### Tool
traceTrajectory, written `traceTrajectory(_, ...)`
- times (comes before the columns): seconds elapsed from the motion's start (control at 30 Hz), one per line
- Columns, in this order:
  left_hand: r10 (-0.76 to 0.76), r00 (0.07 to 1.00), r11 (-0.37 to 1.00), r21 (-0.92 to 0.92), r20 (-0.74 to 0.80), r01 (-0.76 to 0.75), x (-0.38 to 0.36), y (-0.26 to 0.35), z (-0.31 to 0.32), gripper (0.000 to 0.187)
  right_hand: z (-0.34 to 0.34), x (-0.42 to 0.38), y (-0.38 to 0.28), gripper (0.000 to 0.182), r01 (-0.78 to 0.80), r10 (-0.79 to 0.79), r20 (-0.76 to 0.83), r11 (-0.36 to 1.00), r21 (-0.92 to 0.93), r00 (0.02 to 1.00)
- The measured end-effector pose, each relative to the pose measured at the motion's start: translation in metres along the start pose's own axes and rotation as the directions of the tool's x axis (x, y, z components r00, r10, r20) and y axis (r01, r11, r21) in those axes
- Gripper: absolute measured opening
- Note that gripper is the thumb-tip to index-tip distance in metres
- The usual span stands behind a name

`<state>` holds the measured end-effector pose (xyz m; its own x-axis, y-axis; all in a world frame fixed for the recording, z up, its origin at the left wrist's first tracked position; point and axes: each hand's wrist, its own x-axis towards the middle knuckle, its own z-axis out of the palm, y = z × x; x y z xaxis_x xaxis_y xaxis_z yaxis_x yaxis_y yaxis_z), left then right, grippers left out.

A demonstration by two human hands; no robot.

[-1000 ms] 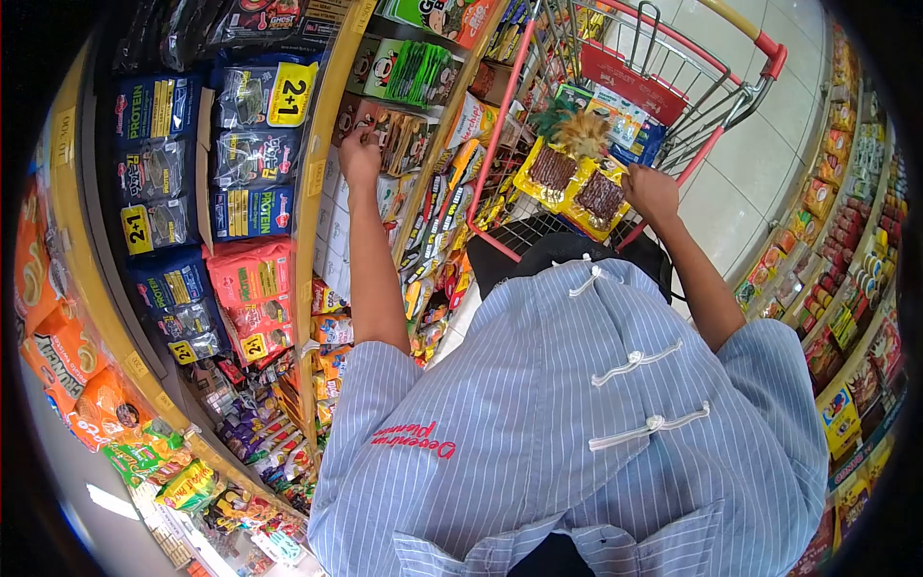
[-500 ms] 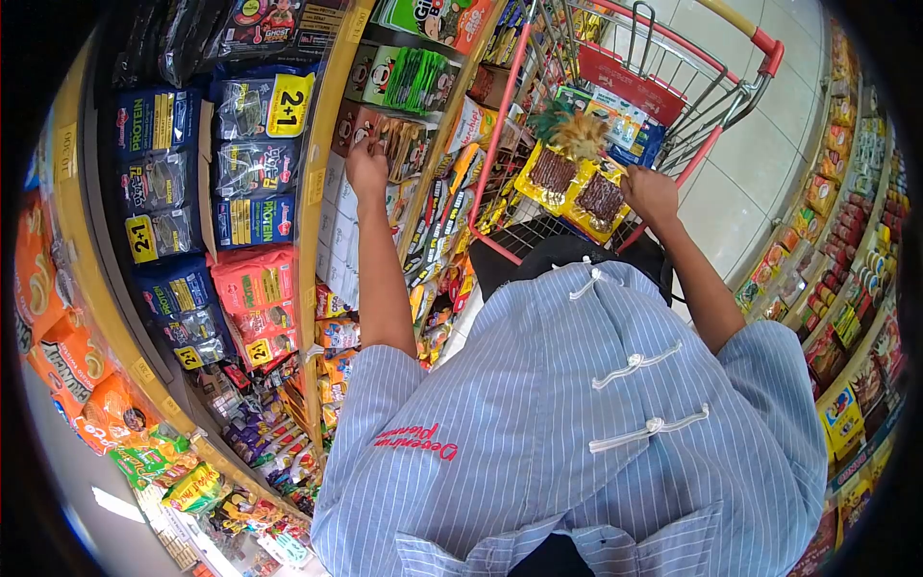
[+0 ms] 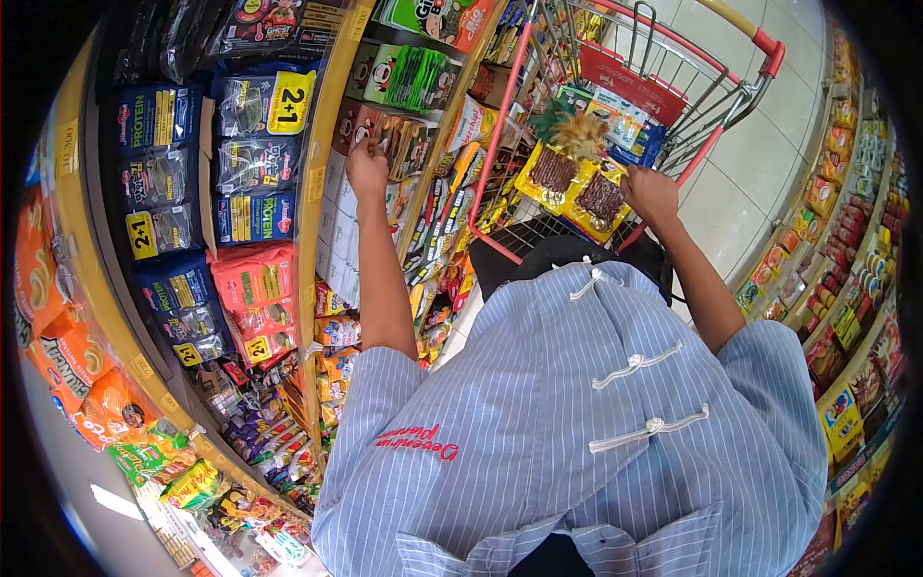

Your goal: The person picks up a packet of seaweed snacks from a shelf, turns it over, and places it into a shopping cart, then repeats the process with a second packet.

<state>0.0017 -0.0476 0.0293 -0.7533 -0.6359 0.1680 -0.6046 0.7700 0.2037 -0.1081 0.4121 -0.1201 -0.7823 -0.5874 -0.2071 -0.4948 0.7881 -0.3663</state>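
Note:
On the shelf at left, my left hand (image 3: 367, 169) reaches in with its fingers curled together at the front of a brown display box (image 3: 358, 127) of snack packets. What those fingers pinch, if anything, is hidden. Brown packets (image 3: 404, 144) stand in a row just right of it. Over the shopping cart (image 3: 707, 149), my right hand (image 3: 652, 196) is closed on the handle end of a feather duster (image 3: 581, 137). The duster's tan and green feathers lie across two yellow packs (image 3: 598, 204) with dark brown contents; the right knuckles are close to the packs' edge.
Green packets (image 3: 420, 79) fill the box above the brown one. Blue snack packs (image 3: 255, 163) and pink packs (image 3: 255, 298) stand on the nearer shelf, left of a yellow shelf edge (image 3: 312, 183). Another stocked shelf (image 3: 832, 240) lines the right, beyond the tiled floor (image 3: 760, 178).
My left hand's fingers have shifted very slightly at the brown box. The right hand, the duster and the cart stay as they were.

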Motion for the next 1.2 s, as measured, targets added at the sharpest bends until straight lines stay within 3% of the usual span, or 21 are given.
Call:
traceTrajectory(0.17,-0.001,1.000,0.999,0.033,0.019,0.001,0.000,-0.003,0.007,0.013,-0.001,0.000,0.000,0.024,-0.003,0.003,-0.008,1.000,0.003,1.000)
traceTrajectory(0.23,0.013,0.999,0.999,-0.047,0.041,-0.011,-0.001,-0.002,0.005,0.015,-0.003,-0.001,-0.001,0.024,-0.001,0.001,-0.007,1.000,0.000,1.000)
traceTrajectory(0.37,0.037,0.999,0.999,0.023,0.029,-0.038,-0.004,0.003,0.004,0.021,-0.007,-0.001,-0.005,0.025,-0.003,0.004,-0.012,1.000,0.006,1.000)
traceTrajectory(0.67,0.010,1.000,0.997,-0.076,0.021,-0.009,0.000,-0.009,0.010,0.027,-0.004,-0.001,-0.002,0.024,-0.006,0.006,-0.005,1.000,0.007,1.000)
traceTrajectory(0.87,0.064,0.998,0.996,-0.061,0.016,-0.063,0.003,-0.007,0.009,0.023,-0.006,-0.002,-0.002,0.023,0.002,-0.002,-0.024,1.000,0.006,1.000)
traceTrajectory(0.93,0.002,0.999,1.000,0.002,0.039,-0.002,-0.002,0.011,-0.002,0.019,-0.003,-0.003,-0.001,0.023,0.008,-0.008,-0.030,1.000,0.009,1.000)
traceTrajectory(1.2,0.005,0.999,1.000,0.029,0.037,-0.006,0.009,0.017,0.001,0.016,-0.002,-0.001,-0.001,0.024,0.019,-0.019,-0.047,1.000,0.013,0.999)
